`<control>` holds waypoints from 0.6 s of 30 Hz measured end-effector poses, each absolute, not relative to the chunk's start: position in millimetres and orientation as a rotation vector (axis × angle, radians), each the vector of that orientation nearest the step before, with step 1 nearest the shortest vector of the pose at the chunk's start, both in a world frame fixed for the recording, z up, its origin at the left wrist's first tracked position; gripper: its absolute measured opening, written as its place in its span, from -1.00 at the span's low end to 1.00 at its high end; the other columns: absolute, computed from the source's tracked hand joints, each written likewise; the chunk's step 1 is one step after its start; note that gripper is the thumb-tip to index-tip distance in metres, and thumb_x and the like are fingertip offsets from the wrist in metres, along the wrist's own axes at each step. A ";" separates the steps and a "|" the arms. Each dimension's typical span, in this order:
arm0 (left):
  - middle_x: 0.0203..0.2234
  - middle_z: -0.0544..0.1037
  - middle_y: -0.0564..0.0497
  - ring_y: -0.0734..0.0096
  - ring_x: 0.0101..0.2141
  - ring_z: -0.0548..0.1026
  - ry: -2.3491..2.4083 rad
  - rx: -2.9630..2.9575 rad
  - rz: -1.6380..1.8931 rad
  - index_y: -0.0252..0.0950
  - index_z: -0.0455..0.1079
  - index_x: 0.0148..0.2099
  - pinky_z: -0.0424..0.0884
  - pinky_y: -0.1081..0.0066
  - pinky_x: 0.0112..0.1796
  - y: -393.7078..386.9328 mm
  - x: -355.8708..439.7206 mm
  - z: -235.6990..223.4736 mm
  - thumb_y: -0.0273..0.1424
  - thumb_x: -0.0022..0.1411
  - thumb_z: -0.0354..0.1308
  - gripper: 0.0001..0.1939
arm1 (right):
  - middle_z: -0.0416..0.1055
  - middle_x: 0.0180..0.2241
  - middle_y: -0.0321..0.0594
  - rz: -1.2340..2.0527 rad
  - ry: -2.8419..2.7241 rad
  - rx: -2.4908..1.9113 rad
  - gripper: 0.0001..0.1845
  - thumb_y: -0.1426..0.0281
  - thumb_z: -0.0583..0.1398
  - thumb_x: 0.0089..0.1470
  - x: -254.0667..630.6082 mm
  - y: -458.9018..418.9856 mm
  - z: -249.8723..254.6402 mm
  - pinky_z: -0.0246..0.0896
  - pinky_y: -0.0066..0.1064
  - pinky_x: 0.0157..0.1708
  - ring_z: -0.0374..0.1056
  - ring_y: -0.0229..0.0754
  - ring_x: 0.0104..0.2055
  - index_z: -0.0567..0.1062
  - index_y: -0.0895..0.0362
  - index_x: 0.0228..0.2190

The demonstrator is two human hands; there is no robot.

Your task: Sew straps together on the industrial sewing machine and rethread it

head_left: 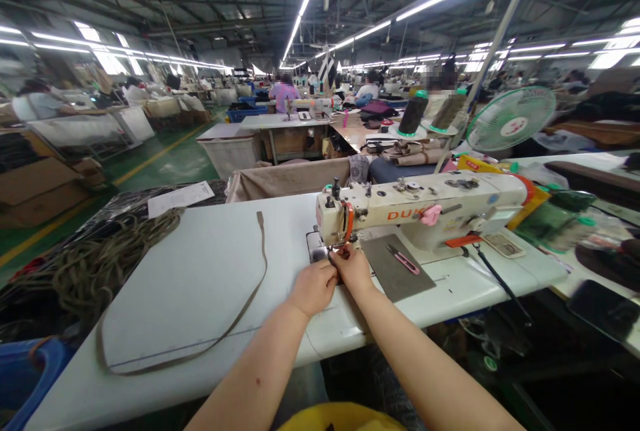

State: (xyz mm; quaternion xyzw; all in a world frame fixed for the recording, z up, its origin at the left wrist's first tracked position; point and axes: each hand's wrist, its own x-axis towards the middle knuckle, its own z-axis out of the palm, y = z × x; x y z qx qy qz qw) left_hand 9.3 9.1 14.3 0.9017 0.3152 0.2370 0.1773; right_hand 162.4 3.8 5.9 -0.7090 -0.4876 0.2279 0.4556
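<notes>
Both my hands meet at the needle of a cream sewing machine (425,208) on a white table (200,271). My left hand (314,288) is curled, its fingers pinched on something small and dark by the presser foot. My right hand (353,266) is closed too, fingertips right under the needle area. What they pinch is too small to name. A long olive-brown strap (240,308) lies looped across the table to the left of my hands.
Pink thread snips (403,259) lie on a grey mat (397,268) beside the machine. A heap of straps (95,261) sits at the left, a blue bin (25,371) below it. A green fan (510,118), thread cones (413,114) and seated workers stand behind.
</notes>
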 end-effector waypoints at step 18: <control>-0.28 0.50 -0.09 0.18 -0.15 0.45 0.983 2.340 1.027 -0.27 0.50 -0.38 0.44 0.22 -0.04 12.8 -0.1 24.4 -0.56 0.17 0.19 -0.87 | 0.60 -0.43 -0.11 0.409 -1.099 -1.845 -0.69 0.08 0.29 0.03 151.8 11.3 3.7 0.24 -0.34 -0.38 0.50 -0.01 -0.36 0.52 0.07 -0.44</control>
